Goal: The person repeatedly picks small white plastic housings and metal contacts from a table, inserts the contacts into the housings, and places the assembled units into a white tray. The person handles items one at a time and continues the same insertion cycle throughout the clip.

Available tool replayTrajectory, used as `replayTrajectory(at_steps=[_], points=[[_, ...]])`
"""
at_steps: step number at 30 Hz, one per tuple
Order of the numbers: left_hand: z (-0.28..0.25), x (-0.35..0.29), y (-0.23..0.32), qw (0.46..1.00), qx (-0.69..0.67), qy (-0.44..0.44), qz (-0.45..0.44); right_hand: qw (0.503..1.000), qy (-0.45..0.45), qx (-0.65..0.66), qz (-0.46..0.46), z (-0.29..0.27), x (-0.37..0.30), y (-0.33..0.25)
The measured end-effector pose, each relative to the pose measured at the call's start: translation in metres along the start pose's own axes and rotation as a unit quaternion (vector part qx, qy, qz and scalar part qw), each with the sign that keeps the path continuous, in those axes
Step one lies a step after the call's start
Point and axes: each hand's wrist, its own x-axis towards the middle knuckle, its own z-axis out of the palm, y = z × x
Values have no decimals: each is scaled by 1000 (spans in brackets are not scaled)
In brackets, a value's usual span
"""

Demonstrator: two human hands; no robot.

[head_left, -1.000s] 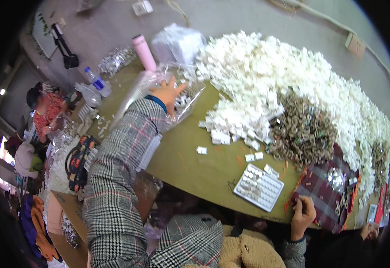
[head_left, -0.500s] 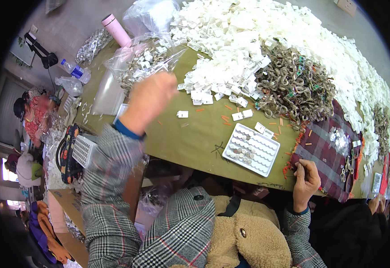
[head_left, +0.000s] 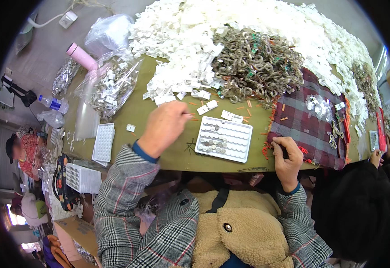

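My left hand point(head_left: 164, 127) is over the green tabletop, left of a white ridged tray point(head_left: 239, 142). Its fingers are closed, thumb and forefinger together; anything between them is too small to make out. Small round pieces point(head_left: 213, 144) lie in the tray's left part. At the near left edge of a plaid cloth point(head_left: 289, 134), my right hand point(head_left: 289, 163) is curled with thumb and forefinger brought together. I cannot tell what that pinch holds. White plastic cases point(head_left: 207, 106) and thin orange strips point(head_left: 249, 103) lie beyond the tray.
A large heap of white cases point(head_left: 177, 35) and a pile of grey looped cords point(head_left: 257, 62) cover the far side. Scissors point(head_left: 336, 131) rest on the cloth. At left are a filled clear bag point(head_left: 112, 87), a pink bottle point(head_left: 81, 56) and stacked white trays point(head_left: 103, 143). Other people sit nearby.
My left hand has moved from near the clear bag toward the tray, still closed. My right hand stays pinched at the cloth's edge. The view has shifted right.
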Motion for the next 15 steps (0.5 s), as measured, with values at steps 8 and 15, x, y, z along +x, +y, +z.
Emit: replayTrajectory(at_steps=[8, 15], points=[[41, 56, 58, 994, 39, 26, 102, 999, 8, 31, 13, -5, -1, 2], [34, 67, 68, 973, 54, -70, 215, 998, 13, 52, 15, -6, -2, 7]])
